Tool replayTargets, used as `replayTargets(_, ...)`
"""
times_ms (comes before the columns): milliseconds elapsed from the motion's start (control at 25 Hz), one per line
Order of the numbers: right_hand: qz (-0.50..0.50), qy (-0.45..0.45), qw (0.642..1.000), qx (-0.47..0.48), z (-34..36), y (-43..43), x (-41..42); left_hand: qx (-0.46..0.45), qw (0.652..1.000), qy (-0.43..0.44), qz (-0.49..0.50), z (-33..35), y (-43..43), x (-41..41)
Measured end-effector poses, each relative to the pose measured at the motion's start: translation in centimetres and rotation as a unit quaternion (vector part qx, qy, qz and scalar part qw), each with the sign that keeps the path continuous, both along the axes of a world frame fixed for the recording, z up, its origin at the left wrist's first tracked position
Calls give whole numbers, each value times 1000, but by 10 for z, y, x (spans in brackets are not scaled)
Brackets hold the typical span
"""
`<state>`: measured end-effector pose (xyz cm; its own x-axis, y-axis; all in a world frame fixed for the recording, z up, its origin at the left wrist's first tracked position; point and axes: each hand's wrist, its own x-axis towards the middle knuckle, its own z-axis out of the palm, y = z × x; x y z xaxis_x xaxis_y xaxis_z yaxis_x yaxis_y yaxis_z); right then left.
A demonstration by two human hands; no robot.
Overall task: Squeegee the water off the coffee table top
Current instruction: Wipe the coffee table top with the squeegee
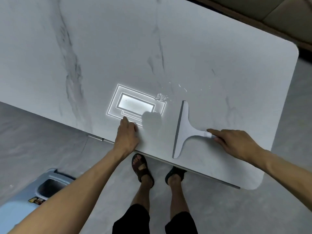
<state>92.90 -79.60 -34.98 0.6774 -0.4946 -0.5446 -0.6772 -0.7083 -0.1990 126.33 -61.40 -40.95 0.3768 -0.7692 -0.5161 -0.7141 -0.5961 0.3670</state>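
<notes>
A white marble-look coffee table top (194, 53) fills the view. A pale grey squeegee (183, 130) lies flat on it near the front edge, blade to the left, handle pointing right. My right hand (234, 142) has its fingers on the handle's end. My left hand (127, 135) rests flat on the table's front edge, left of the squeegee, holding nothing. A small patch of water (161, 97) and several scattered droplets (182, 86) glisten just beyond the blade's far end.
A ceiling light's reflection (135, 103) shines on the top beside my left hand. A light blue bin (33, 191) stands on the grey floor at lower left. My sandalled feet (143, 168) are under the table's front edge. A brown sofa edge (270, 12) runs past the far right corner.
</notes>
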Motion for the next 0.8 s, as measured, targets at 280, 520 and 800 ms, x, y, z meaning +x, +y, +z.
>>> replayTargets(280,-28,22,999,-15,21,4,-32,-8,987,52,150,7,12,2)
replayTargets(520,158,-71,983,68,-25,43,126,-22,950,30,310,7,40,28)
replayTargets(800,174,-60,979,88,-49,31,230,-12,946,30,323,-7,50,42)
